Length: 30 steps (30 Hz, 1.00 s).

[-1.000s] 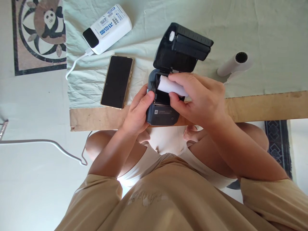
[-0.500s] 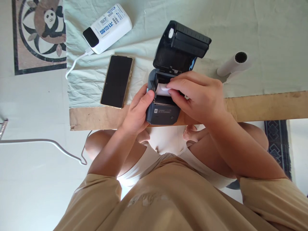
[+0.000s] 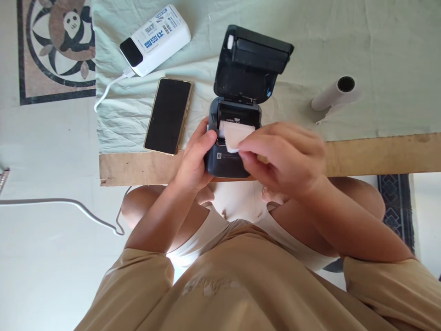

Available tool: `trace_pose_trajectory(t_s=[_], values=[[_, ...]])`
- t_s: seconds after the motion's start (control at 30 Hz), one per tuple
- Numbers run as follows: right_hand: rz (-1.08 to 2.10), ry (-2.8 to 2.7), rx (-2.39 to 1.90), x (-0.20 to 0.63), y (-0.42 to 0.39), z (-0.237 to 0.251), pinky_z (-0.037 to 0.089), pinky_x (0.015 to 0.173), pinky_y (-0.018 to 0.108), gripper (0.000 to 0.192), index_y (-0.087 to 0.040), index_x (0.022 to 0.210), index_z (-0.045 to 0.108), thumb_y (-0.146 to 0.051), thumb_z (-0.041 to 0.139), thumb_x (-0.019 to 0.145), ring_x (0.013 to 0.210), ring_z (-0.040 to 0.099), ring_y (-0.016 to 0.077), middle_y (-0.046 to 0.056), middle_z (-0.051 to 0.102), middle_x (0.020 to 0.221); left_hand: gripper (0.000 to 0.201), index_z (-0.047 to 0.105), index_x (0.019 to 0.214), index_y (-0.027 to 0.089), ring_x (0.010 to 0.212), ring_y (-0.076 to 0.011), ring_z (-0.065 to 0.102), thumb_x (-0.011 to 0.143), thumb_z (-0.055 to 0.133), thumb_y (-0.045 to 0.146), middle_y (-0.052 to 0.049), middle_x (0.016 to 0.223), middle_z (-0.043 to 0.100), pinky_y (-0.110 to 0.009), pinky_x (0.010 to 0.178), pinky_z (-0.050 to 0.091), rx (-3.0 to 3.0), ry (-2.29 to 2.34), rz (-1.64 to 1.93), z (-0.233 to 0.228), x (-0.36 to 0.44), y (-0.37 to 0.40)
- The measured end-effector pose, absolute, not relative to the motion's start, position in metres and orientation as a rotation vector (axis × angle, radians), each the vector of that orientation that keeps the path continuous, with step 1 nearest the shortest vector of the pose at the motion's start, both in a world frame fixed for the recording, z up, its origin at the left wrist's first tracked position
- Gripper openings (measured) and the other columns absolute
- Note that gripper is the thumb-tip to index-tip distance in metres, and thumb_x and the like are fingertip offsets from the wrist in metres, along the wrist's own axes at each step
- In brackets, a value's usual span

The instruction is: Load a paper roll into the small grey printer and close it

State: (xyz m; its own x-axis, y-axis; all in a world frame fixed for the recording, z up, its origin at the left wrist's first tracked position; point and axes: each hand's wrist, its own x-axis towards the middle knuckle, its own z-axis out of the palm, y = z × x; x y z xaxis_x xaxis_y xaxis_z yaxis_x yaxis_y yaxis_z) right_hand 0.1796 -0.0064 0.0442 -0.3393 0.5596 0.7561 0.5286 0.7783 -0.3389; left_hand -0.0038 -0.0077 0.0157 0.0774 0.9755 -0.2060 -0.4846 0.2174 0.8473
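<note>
Printer (image 3: 225, 163) open at the tabletop (image 3: 379, 154) edge, paper strip (image 3: 237, 136) in a pinch

Pale floor (image 3: 44, 266) around, brightest lower left. Tabletop spread with a creased green cloth (image 3: 344, 41), a bare wooden border along the near side. Tan shirt (image 3: 255, 285) fills the bottom of the view; bent legs (image 3: 361, 195) below the border. Panda inlay (image 3: 72, 37) in the floor, upper left; dark patterned band (image 3: 396, 207) at right.

Right hand (image 3: 285, 156): fingers closed in a pinch on the loose end of the paper strip. Left hand (image 3: 196, 158): fingers gripping the printer's left side, thumb on top. Printer is over the border, lid (image 3: 251, 76) raised at its far side; small white roll (image 3: 222, 130) in the compartment, strip leading out toward the person. White power bank (image 3: 156, 41) upper left, cable (image 3: 110, 86) plugged in. Phone (image 3: 168, 115), screen dark, near the left hand. Paper roll (image 3: 332, 96) stands right of the printer, dark core facing up, torn tail by its base.

Cloth runs off at top and right; inlay cut by frame and cloth. Right hand slightly blurred, covers part of the printer's right side. Printer's underside hidden; cannot tell whether it touches the wood. Its lettering is too fine to read. Cable lost at the cloth's left edge.
</note>
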Motion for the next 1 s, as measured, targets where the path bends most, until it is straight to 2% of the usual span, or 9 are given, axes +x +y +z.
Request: trace_pose_trajectory(t_s=[0.2, 0.37, 0.57, 0.63, 0.7, 0.8, 0.83, 0.9, 1.0], values=[[0.057, -1.983, -0.735, 0.165, -0.010, 0.024, 0.066, 0.078, 0.031, 0.020, -0.027, 0.096, 0.061, -0.009, 0.067, 0.100, 0.083, 0.076, 0.0156, -0.006, 0.080, 0.084, 0.039, 0.073, 0.094, 0.022, 0.065, -0.0117, 0.062, 0.079, 0.099, 0.047, 0.002, 0.079, 0.066, -0.026, 0.060, 0.048, 0.677, 0.904, 1.251, 0.023, -0.004, -0.009], [0.079, -1.937, -0.616, 0.162, -0.009, 0.028, 0.062, 0.070, 0.030, 0.018, -0.027, 0.095, 0.065, -0.015, 0.060, 0.108, 0.077, 0.073, 0.0137, -0.006, 0.077, 0.079, 0.039, 0.073, 0.095, 0.023, 0.064, -0.0103, 0.062, 0.073, 0.101, 0.039, 0.005, 0.076, 0.066, -0.022, 0.059, 0.053, 0.652, 0.871, 1.245, 0.022, -0.005, -0.008], [0.093, -1.947, -0.504, 0.170, -0.008, 0.038, 0.062, 0.065, 0.029, 0.016, -0.025, 0.094, 0.066, -0.022, 0.063, 0.110, 0.077, 0.075, 0.0135, -0.005, 0.077, 0.080, 0.041, 0.073, 0.100, 0.024, 0.067, -0.0132, 0.064, 0.071, 0.101, 0.033, 0.003, 0.079, 0.069, -0.026, 0.064, 0.057, 0.640, 0.896, 1.231, 0.021, -0.006, -0.007], [0.113, -1.867, -0.607, 0.182, -0.004, 0.044, 0.066, 0.074, 0.029, 0.017, -0.026, 0.104, 0.071, -0.023, 0.057, 0.113, 0.080, 0.077, 0.0133, -0.002, 0.082, 0.095, 0.049, 0.073, 0.106, 0.024, 0.069, -0.0153, 0.067, 0.068, 0.103, 0.035, 0.002, 0.083, 0.071, -0.029, 0.066, 0.058, 0.665, 0.894, 1.212, 0.019, -0.007, -0.008], [0.190, -1.773, -0.882, 0.195, 0.004, 0.051, 0.067, 0.078, 0.033, 0.026, -0.032, 0.124, 0.075, -0.028, 0.050, 0.116, 0.088, 0.080, 0.0157, 0.002, 0.081, 0.127, 0.057, 0.073, 0.112, 0.025, 0.076, -0.0193, 0.073, 0.067, 0.105, 0.039, -0.001, 0.090, 0.073, -0.031, 0.067, 0.058, 0.704, 0.903, 1.181, 0.018, -0.009, -0.009], [0.496, -1.719, -1.258, 0.206, 0.015, 0.056, 0.068, 0.073, 0.035, 0.039, -0.038, 0.151, 0.064, -0.046, 0.050, 0.115, 0.126, 0.079, 0.0259, 0.002, 0.061, 0.169, 0.060, 0.075, 0.119, 0.026, 0.082, -0.0232, 0.076, 0.067, 0.104, 0.038, -0.002, 0.092, 0.074, -0.032, 0.070, 0.059, 0.740, 0.924, 1.136, 0.019, -0.010, -0.011], [0.582, -1.717, -1.262, 0.206, 0.019, 0.056, 0.067, 0.070, 0.034, 0.043, -0.036, 0.152, 0.061, -0.050, 0.052, 0.112, 0.136, 0.074, 0.0281, 0.003, 0.059, 0.170, 0.060, 0.076, 0.120, 0.027, 0.082, -0.0233, 0.076, 0.068, 0.103, 0.037, -0.001, 0.091, 0.074, -0.033, 0.069, 0.059, 0.744, 0.928, 1.128, 0.020, -0.010, -0.011], [0.645, -1.708, -1.143, 0.203, 0.023, 0.052, 0.063, 0.063, 0.032, 0.036, -0.032, 0.138, 0.063, -0.050, 0.056, 0.108, 0.133, 0.072, 0.0264, 0.006, 0.071, 0.150, 0.056, 0.077, 0.117, 0.027, 0.078, -0.0218, 0.074, 0.068, 0.103, 0.036, -0.001, 0.089, 0.074, -0.031, 0.067, 0.059, 0.749, 0.928, 1.119, 0.022, -0.010, -0.012], [0.649, -1.771, -0.985, 0.198, 0.022, 0.046, 0.058, 0.058, 0.032, 0.013, -0.029, 0.109, 0.066, -0.039, 0.065, 0.100, 0.095, 0.072, 0.0180, 0.004, 0.074, 0.128, 0.048, 0.079, 0.115, 0.028, 0.074, -0.0179, 0.072, 0.072, 0.100, 0.034, 0.000, 0.088, 0.074, -0.028, 0.065, 0.058, 0.747, 0.906, 1.154, 0.021, -0.009, -0.012]])
